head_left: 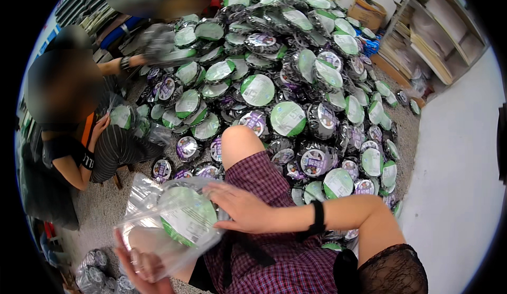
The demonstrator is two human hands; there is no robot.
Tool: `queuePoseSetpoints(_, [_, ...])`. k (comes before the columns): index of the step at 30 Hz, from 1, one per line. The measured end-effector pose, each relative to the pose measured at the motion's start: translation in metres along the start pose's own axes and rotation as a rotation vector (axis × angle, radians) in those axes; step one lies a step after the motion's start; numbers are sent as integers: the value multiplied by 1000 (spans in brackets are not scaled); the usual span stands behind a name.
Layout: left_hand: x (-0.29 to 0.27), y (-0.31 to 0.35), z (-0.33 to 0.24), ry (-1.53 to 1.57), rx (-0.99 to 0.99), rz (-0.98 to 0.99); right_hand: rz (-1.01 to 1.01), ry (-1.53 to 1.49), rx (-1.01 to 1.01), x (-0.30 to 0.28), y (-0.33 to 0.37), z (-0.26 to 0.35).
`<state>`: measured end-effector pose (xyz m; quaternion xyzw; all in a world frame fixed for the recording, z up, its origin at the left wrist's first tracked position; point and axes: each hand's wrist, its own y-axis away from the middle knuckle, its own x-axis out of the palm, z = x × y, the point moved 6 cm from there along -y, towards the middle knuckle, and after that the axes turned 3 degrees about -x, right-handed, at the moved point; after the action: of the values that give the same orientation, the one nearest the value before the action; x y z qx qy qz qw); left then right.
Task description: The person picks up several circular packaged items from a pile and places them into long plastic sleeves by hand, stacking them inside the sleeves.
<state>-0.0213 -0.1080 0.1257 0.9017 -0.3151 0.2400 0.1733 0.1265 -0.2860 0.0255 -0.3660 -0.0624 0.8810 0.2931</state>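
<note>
A clear plastic bag (pixel 138 217) lies over my lap. Inside it or just behind its film is a round, flat package (pixel 187 215) with a green and white label. My right hand (pixel 243 208) comes across from the right and grips the package's right edge, fingers on top and thumb below. At the lower left, my left hand (pixel 142 267) is closed on the bag's lower-left edge. Some of its fingers show blurrily through the film. Glare on the plastic hides whether the package is fully inside.
A large heap of similar round packages (pixel 259 90) fills the floor ahead. A co-worker (pixel 68 146) sits at the left with a round package (pixel 121 116) by their hand. Another person's hand reaches into the heap. Wooden shelves (pixel 433 35) and a cardboard box (pixel 367 11) stand at the far right.
</note>
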Motion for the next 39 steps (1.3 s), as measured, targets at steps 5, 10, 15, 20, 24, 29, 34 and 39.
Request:
queuePoseSetpoints(5, [30, 22, -45, 305, -65, 282, -8, -231, -662, -87, 18, 95])
queuePoseSetpoints(10, [-30, -27, -3, -489, 99, -213, -165, -316, -628, -118, 27, 74])
queuePoseSetpoints(15, [-45, -37, 133, -1623, -101, 487, -724, 209, 498, -126, 118, -207])
queuePoseSetpoints(20, [-53, -37, 154, -1640, -72, 481, -506, 970, 885, -208, 202, -339])
queuePoseSetpoints(24, [-54, -41, 148, -1623, -77, 379, -732, 625, 530, -237, 161, -299])
queuePoseSetpoints(29, [-49, -49, 159, -1559, -160, 356, -331, -19, 727, -206, 99, -356])
queuePoseSetpoints(34, [-41, -57, 158, -1546, -224, 371, 22, 298, 847, -189, 67, -416])
queuePoseSetpoints(39, [-42, -54, 159, -1539, -197, 341, 78, 370, 294, -109, 29, -289])
